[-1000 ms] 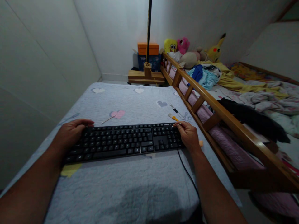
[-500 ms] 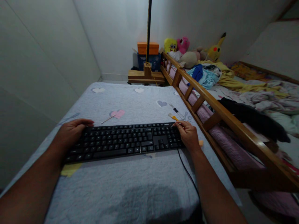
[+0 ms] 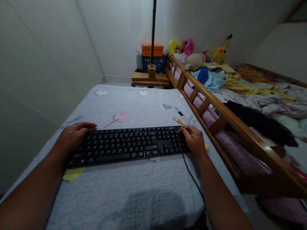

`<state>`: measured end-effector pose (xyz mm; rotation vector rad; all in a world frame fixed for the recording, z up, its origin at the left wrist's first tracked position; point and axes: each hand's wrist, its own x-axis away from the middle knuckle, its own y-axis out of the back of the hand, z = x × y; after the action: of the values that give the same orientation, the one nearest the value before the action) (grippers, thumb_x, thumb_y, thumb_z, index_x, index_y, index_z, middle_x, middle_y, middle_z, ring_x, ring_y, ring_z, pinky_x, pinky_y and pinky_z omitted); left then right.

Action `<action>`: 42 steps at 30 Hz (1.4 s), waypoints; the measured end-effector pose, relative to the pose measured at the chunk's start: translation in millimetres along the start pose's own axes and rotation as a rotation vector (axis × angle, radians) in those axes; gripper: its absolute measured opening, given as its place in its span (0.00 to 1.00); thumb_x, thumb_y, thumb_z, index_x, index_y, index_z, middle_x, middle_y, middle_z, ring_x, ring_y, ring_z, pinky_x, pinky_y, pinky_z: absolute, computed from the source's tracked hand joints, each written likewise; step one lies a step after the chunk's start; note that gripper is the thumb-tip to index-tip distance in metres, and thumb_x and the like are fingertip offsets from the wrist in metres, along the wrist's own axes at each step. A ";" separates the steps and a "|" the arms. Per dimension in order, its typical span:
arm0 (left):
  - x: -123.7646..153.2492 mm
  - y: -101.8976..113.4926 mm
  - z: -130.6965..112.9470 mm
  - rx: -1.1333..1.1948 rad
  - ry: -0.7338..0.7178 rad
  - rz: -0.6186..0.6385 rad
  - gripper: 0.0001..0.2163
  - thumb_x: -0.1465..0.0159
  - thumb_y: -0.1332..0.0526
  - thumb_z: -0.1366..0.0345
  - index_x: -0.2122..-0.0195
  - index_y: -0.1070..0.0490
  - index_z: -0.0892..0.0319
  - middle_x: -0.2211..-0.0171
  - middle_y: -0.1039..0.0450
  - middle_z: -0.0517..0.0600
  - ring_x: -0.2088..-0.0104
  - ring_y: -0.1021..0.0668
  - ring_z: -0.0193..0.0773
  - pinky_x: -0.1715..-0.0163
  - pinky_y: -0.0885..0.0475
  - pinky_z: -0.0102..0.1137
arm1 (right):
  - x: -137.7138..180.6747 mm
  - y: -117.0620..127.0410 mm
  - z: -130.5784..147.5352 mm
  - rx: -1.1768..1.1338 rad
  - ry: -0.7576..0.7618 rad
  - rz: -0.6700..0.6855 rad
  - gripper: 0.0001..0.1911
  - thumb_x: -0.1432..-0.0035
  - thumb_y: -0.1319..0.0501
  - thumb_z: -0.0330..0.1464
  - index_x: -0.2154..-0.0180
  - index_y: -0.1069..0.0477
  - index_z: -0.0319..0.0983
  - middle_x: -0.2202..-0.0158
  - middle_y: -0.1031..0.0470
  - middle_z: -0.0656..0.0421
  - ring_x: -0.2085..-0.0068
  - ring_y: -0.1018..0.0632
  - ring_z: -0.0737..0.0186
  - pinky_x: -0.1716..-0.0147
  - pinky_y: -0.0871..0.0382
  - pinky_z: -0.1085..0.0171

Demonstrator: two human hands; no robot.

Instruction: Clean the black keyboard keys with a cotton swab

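Here, right fingers point(image 3: 187, 128) pinch swab point(image 3: 178, 131) over keyboard point(image 3: 124, 143); left fingers point(image 3: 86, 124) grasp its left end.

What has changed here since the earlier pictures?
Very little: the thin white cotton swab pinched in the right hand has shifted its tip slightly toward the person, over the number keys. Nothing was picked up or let go. The left hand stays at the left end of the long black keyboard; another thin pale swab lies unmoved beyond it.
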<state>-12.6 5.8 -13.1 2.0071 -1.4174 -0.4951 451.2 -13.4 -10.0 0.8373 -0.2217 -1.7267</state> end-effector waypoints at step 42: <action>1.5 -0.5 -1.5 -0.027 -0.008 0.008 0.19 0.50 0.44 0.59 0.62 0.21 0.58 0.58 0.17 0.53 0.54 0.20 0.51 0.46 0.29 0.42 | -6.4 -4.3 -2.5 0.034 0.005 0.014 0.13 0.39 0.42 0.39 0.67 0.21 0.43 0.65 0.18 0.54 0.58 0.21 0.50 0.55 0.30 0.55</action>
<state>-10.7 4.9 -12.2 1.9796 -1.4157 -0.5169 450.1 -5.5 -11.5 0.8629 -0.2541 -1.7123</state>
